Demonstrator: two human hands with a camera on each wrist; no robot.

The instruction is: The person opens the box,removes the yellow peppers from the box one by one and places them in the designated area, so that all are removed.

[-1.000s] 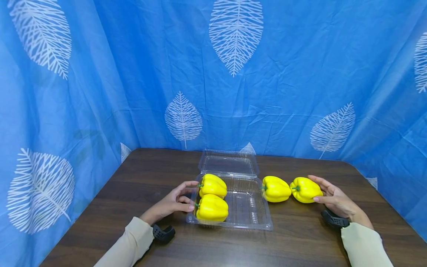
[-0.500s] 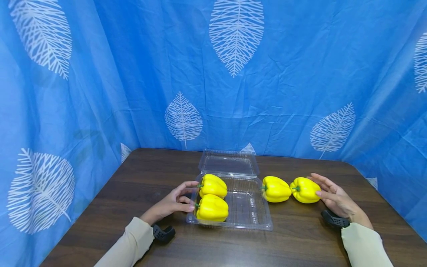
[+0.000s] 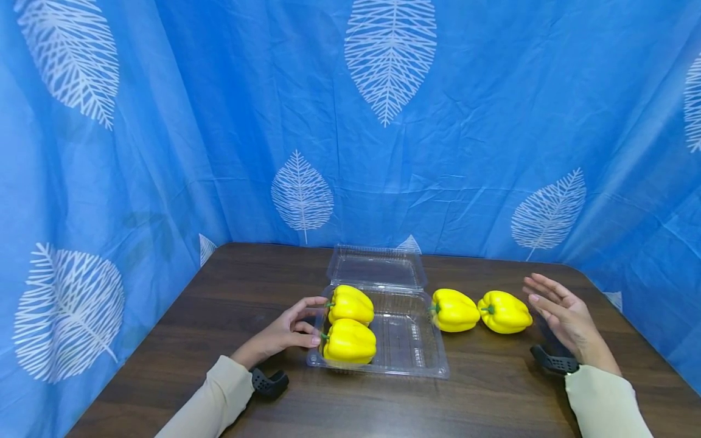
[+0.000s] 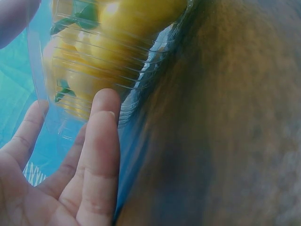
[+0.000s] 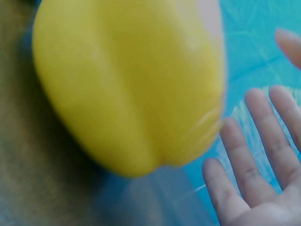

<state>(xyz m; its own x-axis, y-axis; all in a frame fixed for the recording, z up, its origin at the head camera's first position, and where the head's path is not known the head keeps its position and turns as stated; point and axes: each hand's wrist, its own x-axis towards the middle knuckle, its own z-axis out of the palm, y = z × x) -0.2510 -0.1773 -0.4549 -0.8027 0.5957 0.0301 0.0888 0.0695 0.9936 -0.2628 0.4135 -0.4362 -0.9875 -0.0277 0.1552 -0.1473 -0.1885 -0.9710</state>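
A hinged clear plastic container [image 3: 402,367] stands on the table with its lid [image 3: 378,267] folded back. Two yellow bell peppers [image 3: 349,342] lie in its left half, stems to the left. My left hand [image 3: 292,327] holds the container's left edge, thumb by the rim and other fingers against the ribbed wall [image 4: 101,66], as the left wrist view shows. Two more yellow bell peppers lie right of the container: a near one [image 3: 454,310] and an outer one [image 3: 505,312]. My right hand [image 3: 564,313] is just right of the outer pepper, fingers extended and nothing in them.
The dark wooden table [image 3: 263,274] ends at a blue curtain [image 3: 465,152] with white leaf prints, which surrounds the back and both sides. Each wrist wears a black band [image 3: 553,360] below a pale sleeve [image 3: 602,395].
My right hand has let go of the outer bell pepper and drawn back to the right, its fingers straightening. The left hand, container and peppers have stayed in place.
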